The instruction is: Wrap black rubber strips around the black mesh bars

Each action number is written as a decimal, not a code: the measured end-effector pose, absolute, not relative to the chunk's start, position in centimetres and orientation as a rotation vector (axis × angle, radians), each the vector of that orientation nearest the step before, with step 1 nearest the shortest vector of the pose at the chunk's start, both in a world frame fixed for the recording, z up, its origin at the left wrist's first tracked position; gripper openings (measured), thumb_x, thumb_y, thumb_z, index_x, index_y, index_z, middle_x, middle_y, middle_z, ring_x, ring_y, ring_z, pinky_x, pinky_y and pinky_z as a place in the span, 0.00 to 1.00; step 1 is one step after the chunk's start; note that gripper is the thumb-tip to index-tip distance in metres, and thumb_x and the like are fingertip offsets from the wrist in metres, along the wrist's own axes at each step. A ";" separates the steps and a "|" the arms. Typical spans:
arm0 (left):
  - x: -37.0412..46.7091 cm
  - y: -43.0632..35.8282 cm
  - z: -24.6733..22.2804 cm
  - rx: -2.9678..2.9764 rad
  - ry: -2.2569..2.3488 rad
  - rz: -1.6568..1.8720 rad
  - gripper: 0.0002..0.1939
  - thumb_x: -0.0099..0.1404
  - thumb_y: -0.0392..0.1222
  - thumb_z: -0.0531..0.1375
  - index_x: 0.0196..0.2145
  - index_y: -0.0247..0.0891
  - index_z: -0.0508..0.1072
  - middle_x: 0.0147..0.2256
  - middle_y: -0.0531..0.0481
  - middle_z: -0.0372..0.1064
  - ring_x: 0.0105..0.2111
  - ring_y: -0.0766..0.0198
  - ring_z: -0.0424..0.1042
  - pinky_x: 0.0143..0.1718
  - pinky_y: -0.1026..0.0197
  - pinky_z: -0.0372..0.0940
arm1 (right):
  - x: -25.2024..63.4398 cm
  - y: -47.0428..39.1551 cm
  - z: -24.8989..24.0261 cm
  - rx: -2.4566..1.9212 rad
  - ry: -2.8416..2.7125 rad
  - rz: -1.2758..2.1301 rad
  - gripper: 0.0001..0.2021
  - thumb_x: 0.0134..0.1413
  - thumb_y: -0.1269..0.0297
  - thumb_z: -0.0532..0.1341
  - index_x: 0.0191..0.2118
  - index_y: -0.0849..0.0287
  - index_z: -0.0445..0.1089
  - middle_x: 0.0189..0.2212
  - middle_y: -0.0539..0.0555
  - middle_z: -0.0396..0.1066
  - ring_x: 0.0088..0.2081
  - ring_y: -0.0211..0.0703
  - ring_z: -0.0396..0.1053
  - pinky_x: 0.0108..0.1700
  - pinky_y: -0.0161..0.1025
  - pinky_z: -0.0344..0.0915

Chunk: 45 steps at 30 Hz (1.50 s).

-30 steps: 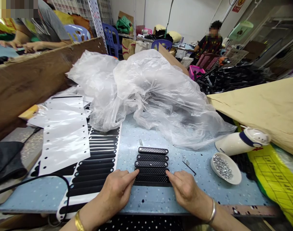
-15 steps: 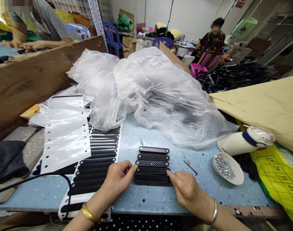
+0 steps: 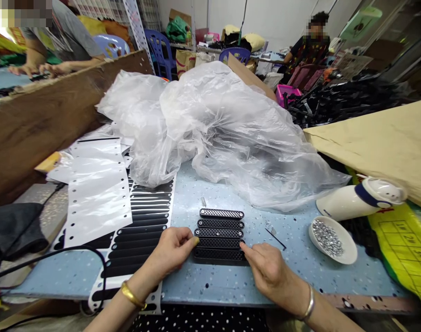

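Note:
Several black textured strips (image 3: 220,234) lie in a stack of rows on the blue speckled table (image 3: 186,281). My left hand (image 3: 177,246) is at their left ends, thumb and index finger pinched together by the second strip from the front; what they hold, if anything, is too small to make out. At the right end of that same strip, my right hand (image 3: 265,263) touches with a fingertip, its other fingers curled under. Small metal pieces show at the ends of the upper strips. A white bowl (image 3: 350,249) of small silver pieces stands to the right.
A white bottle (image 3: 341,203) lies behind the bowl. Crumpled clear plastic (image 3: 224,124) covers the table's back. White punched sheets (image 3: 97,189) and black-strip sheets (image 3: 137,249) lie left, near a black cable (image 3: 58,252). A wooden board (image 3: 58,110) borders the left; two people sit beyond.
The view has shifted slightly, so the bowl and bottle appear further right. Both hands stay at the same strip's ends, with barely any movement.

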<state>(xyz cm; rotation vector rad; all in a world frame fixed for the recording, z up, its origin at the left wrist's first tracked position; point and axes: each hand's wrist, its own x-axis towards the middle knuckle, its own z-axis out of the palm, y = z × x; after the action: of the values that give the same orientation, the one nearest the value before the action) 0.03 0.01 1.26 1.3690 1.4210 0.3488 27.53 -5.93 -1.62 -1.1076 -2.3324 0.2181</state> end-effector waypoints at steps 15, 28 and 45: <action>-0.3 0.5 1.4 1.110 1.319 0.351 0.18 0.57 0.55 0.60 0.22 0.37 0.65 0.15 0.56 0.67 0.11 0.72 0.63 0.12 0.70 0.46 | 27.5 -5.9 -1.7 -1.067 -2.302 0.199 0.22 0.57 0.83 0.48 0.56 0.69 0.64 0.22 0.52 0.64 0.24 0.42 0.59 0.26 0.40 0.56; -0.9 2.0 1.9 1.125 1.237 0.232 0.20 0.56 0.55 0.62 0.20 0.36 0.66 0.13 0.55 0.66 0.10 0.71 0.63 0.11 0.70 0.43 | 27.7 -5.6 -1.5 -1.045 -2.301 0.207 0.22 0.57 0.82 0.49 0.55 0.68 0.65 0.22 0.51 0.65 0.23 0.42 0.60 0.26 0.39 0.56; -0.8 1.5 2.2 1.269 1.222 0.209 0.14 0.57 0.48 0.61 0.20 0.37 0.66 0.15 0.57 0.66 0.11 0.71 0.64 0.12 0.70 0.51 | 27.4 -5.4 -1.4 -1.060 -2.304 0.204 0.20 0.59 0.82 0.49 0.55 0.70 0.64 0.22 0.52 0.65 0.24 0.42 0.60 0.26 0.39 0.57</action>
<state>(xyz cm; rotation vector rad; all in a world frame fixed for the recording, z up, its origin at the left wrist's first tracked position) -0.82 1.50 2.23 1.2685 1.2221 0.2093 27.41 -5.39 -1.37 -1.0603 -2.3044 0.2043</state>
